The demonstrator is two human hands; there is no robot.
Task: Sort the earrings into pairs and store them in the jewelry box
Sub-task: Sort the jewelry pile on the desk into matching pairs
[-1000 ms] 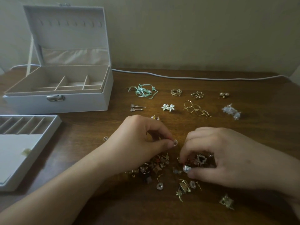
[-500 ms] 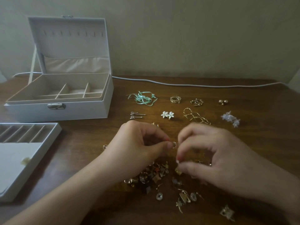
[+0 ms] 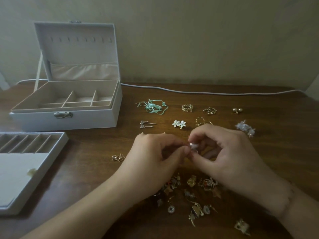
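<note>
- Left hand (image 3: 155, 157) and right hand (image 3: 224, 156): fingertips pinch one small pale earring (image 3: 193, 146) between them, above the tabletop (image 3: 96, 169); its axis cannot be told.
- Jewelry box (image 3: 69, 107): open, far left.

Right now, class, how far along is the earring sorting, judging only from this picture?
Done: pairs lie in rows, such as the white flower pair and gold ball pair. In hand: the left hand and right hand pinch small pale earrings together. Left: the unsorted pile, and nothing shows in the jewelry box.
</note>
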